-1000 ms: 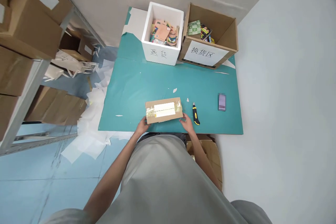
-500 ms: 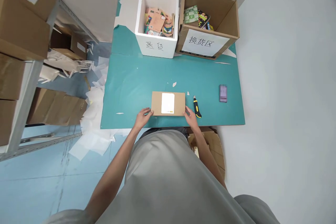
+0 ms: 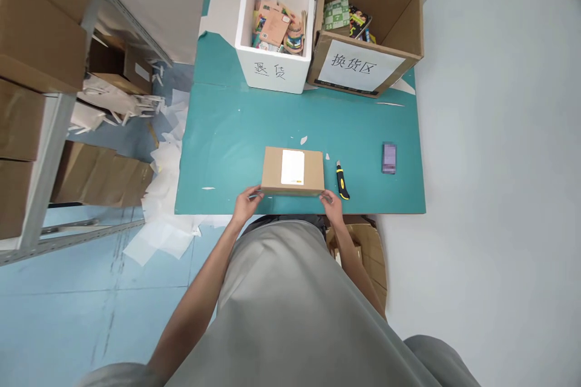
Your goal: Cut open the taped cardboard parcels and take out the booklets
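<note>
A small brown cardboard box (image 3: 271,169) with a white label (image 3: 293,167) on top is between my hands near the table's front edge. My left hand (image 3: 246,202) grips its near left corner, thumb and fingers at the edge. At the near right corner, my right hand (image 3: 332,204) holds the box the same way. The box's near side face shows, and it looks tipped slightly, with the near edge raised. Just right of the box lies a black and yellow utility knife (image 3: 342,181), its blade end pointing away from me.
At the table's (image 3: 218,133) back stand a white foam box (image 3: 275,72) of small goods and an open carton (image 3: 394,66). A phone (image 3: 389,158) lies on the right. Left are a shelf (image 3: 54,151) of cartons and loose paper sheets (image 3: 163,217) on the floor.
The box's near edge has come up, so more of its near side shows, with both hands still at its near corners. The whole view has shifted slightly.
</note>
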Motion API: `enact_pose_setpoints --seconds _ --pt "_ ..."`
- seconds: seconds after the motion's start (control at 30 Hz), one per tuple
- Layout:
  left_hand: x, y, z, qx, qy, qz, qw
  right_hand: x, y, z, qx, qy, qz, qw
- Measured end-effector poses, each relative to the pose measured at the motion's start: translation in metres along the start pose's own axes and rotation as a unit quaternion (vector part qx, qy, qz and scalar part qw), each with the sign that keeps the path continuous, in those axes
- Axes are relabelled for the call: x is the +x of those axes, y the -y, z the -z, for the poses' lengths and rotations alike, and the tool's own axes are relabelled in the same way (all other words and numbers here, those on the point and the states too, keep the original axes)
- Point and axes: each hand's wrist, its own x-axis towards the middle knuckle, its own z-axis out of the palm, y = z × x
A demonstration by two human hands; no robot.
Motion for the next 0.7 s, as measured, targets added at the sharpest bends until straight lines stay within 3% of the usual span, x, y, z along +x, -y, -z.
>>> enact_pose_setpoints --seconds 0.23,0.33,0.4,0.53,0.63,0.7 --pt "0.002 -0.074 0.019 0.000 -0.070 -0.109 0.992 0.005 0.044 0.013 0.017 -0.064 0.048 0.997" --pt "0.006 -0.085 0.019 0.027 -0.074 -0.115 0.990 0.004 0.050 0.014 0.029 -0.070 0.046 0.996" --pt "0.011 -0.076 0.016 0.036 -0.069 -0.086 0.993 0.005 0.049 0.010 0.025 -0.069 0.040 0.997" --pt "0.019 -0.037 0.010 0.008 -0.064 -0.015 0.998 0.010 0.042 0.005 0.001 -0.060 0.051 0.997" --pt "0.020 -0.009 0.010 -0.034 -0.055 0.006 0.998 0.013 0.030 0.010 -0.018 -0.057 0.074 0.995" --pt "0.018 0.006 0.011 -0.035 -0.047 0.007 0.998 0.013 0.017 0.014 -0.042 -0.049 0.053 0.997"
